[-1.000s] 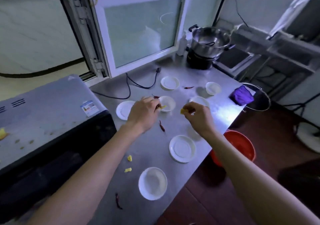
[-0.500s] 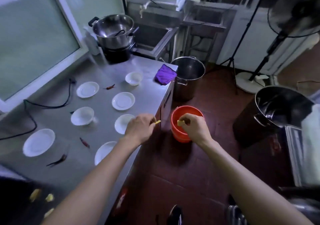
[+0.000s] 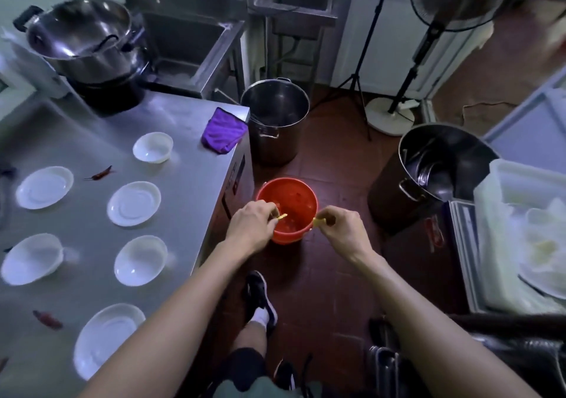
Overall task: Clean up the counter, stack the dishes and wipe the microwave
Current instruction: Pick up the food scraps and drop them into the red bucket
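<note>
Both hands hang out past the right edge of the steel counter (image 3: pixel 171 214), over the red bucket (image 3: pixel 287 204) that sits on the dark red tiled floor (image 3: pixel 330 275) just beside the counter's end panel. The left hand (image 3: pixel 251 227) pinches a small yellow scrap (image 3: pixel 282 216) between thumb and fingertips above the bucket's near left rim; the right hand (image 3: pixel 344 230) pinches another yellow scrap (image 3: pixel 318 221) at the near right rim. A strip of bare floor runs between the counter and the large steel pot (image 3: pixel 441 171) on the right, and a second tall steel pot (image 3: pixel 275 119) stands on the floor against the counter's far corner. On the counter lie white dishes, well apart from one another: a small bowl (image 3: pixel 153 147) near the far edge, saucers (image 3: pixel 134 203) and (image 3: pixel 44 187) in the middle, bowls (image 3: pixel 141 259) and (image 3: pixel 30 258) nearer, and a plate (image 3: pixel 107 338) closest. Dried red chillies (image 3: pixel 101 173) and (image 3: pixel 47 319) lie between them. A folded purple cloth (image 3: pixel 224 132) rests at the counter's far right corner. A lidded metal cooking pot (image 3: pixel 82 39) sits on a black burner at the far end, with a steel sink (image 3: pixel 190 45) beyond it. A standing fan (image 3: pixel 428 30) and a tripod occupy the far floor; white tubs (image 3: pixel 520 229) crowd the right side. The person's shoe (image 3: pixel 258 296) is planted below the bucket.
</note>
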Demonstrator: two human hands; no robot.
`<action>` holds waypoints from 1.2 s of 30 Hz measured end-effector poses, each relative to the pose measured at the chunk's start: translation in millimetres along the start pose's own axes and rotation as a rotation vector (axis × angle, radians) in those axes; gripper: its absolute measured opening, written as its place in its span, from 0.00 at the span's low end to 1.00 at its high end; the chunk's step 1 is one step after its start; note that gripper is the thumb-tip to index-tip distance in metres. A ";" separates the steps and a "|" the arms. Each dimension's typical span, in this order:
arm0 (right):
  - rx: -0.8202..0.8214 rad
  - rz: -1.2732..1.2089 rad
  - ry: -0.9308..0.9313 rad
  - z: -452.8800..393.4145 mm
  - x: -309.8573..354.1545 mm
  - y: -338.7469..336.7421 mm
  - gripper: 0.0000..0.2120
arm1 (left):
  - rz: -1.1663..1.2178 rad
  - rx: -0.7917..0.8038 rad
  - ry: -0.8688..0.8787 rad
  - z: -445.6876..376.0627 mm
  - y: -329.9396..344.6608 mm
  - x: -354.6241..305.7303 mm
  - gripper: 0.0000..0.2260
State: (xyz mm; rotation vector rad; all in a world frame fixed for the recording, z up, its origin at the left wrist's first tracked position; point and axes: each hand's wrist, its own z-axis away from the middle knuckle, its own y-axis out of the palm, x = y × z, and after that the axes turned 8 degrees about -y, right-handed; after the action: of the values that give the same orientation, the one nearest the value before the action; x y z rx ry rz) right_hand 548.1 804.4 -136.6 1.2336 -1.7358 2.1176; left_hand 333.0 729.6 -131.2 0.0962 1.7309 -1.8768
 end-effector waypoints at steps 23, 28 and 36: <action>0.288 0.012 0.242 -215.1 -74.4 62.0 0.04 | 0.116 0.279 -0.218 -239.6 62.2 42.6 0.05; 0.353 -0.034 0.256 -233.7 -115.2 84.9 0.05 | 0.133 0.301 -0.311 -254.1 99.8 40.3 0.04; 0.314 -0.091 0.320 -260.4 -207.5 144.1 0.03 | 0.217 0.301 -0.450 -277.3 199.2 50.5 0.04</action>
State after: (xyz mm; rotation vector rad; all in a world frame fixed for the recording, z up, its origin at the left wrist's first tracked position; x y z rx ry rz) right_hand 472.5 1061.3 -381.4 0.9438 -1.2301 2.4351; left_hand 291.4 971.8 -373.5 -0.0222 1.0900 -1.8139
